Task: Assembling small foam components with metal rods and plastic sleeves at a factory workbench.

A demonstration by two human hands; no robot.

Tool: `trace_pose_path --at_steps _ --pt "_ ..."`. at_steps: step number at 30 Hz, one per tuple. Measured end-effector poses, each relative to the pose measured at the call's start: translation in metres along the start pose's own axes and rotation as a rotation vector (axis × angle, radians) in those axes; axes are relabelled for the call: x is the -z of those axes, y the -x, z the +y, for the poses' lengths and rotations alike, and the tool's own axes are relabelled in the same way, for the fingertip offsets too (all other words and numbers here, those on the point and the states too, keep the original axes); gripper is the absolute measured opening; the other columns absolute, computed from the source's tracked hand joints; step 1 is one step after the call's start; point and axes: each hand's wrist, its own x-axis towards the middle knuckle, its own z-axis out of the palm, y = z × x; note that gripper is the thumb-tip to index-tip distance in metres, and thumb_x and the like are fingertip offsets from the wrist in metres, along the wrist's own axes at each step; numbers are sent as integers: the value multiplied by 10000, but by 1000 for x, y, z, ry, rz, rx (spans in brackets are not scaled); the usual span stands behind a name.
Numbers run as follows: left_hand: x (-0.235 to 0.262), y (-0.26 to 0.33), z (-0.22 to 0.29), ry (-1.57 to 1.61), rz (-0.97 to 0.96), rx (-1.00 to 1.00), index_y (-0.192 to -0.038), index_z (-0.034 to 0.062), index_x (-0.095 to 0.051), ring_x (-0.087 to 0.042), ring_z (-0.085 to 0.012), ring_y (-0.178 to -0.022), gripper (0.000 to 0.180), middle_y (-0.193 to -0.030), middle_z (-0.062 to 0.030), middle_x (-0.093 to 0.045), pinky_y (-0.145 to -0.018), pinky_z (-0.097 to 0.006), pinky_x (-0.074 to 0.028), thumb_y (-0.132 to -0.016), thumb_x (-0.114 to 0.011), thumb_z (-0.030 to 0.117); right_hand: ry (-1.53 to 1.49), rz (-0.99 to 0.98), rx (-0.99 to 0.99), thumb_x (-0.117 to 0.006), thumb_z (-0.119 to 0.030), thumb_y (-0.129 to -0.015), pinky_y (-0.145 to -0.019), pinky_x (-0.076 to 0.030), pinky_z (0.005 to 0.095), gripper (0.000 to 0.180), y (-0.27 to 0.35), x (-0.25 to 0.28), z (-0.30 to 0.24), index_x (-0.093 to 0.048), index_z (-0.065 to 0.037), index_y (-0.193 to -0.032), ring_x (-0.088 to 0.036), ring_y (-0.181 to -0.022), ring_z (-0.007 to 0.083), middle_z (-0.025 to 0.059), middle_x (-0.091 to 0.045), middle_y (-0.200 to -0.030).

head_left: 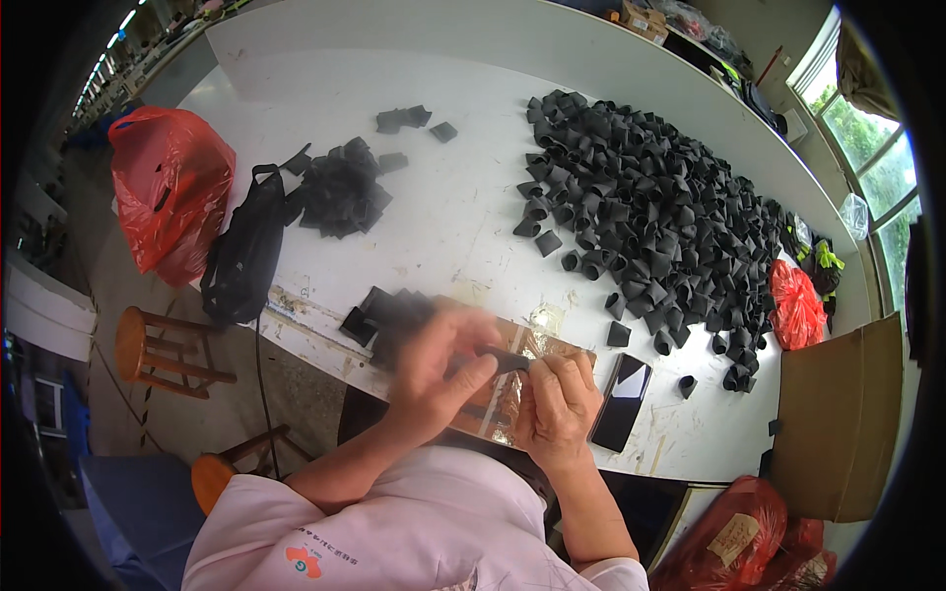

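Both hands meet just above the near edge of the white counter (463,212). The left hand (434,369) and the right hand (557,399) pinch one small black piece (507,361) between the fingertips. The left hand is blurred, so the exact grip is unclear. It seems wise to keep the piece low over the brown taped board (503,394) and to hold it firmly with both thumbs, so it does not slip.

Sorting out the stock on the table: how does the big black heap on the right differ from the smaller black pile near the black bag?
The big heap spreads wide, and its pieces are rolled open like little tubes. The smaller pile is compact, and its pieces look flatter and bunched together. The heap lies on the table's right, the pile on its left. Both are black and rest on the white table.
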Motion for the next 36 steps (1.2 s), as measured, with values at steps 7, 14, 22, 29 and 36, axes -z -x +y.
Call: trace_pose_path --at_steps 7,14,22,29,36 --pt "21 -2 -27 -351 64 -32 -1002 -18 -534 -506 -114 -840 196 -928 -82 -542 -735 -229 -420 -808 -553 -1 -776 29 -683 -558 -168 -828 -490 -350 223 199 -33 32 20 -578 24 -780 -435 -562 66 15 -515 -622" --pt "30 27 -99 -1323 -231 -28 -905 21 -523 -502 -309 -861 297 -875 -138 -504 -738 -364 -421 -674 -683 117 -887 -134 -1057 -551 -208 -873 -456 -372 208 262 31 -6 17 -603 28 -772 -460 -499 54 11 -535 -575" --pt "32 28 -90 -947 -61 -124 -855 -18 -595 -544 -205 -770 117 -818 -101 -555 -641 -303 -461 -780 -596 71 -517 -402 -1025 -560 -119 -829 -521 -412 278 149 79 -24 -1 -589 23 -796 -514 -544 140 101 -541 -622" --pt "21 21 -38 345 -332 642 -946 -34 -599 -595 -100 -751 145 -821 -64 -625 -671 -233 -499 -828 -542 29 -1040 -17 -1049 -610 -173 -824 -740 -478 315 418 64 -17 -12 -464 17 -1167 -531 -953 205 98 -526 -1075" --pt "12 31 -25 239 -206 634 -993 -58 -566 -594 -139 -821 232 -877 -92 -621 -757 -257 -479 -771 -557 8 -1341 125 -1193 -594 -106 -831 -660 -434 214 134 51 -1 -2 -590 -5 -918 -537 -730 89 29 -592 -805"
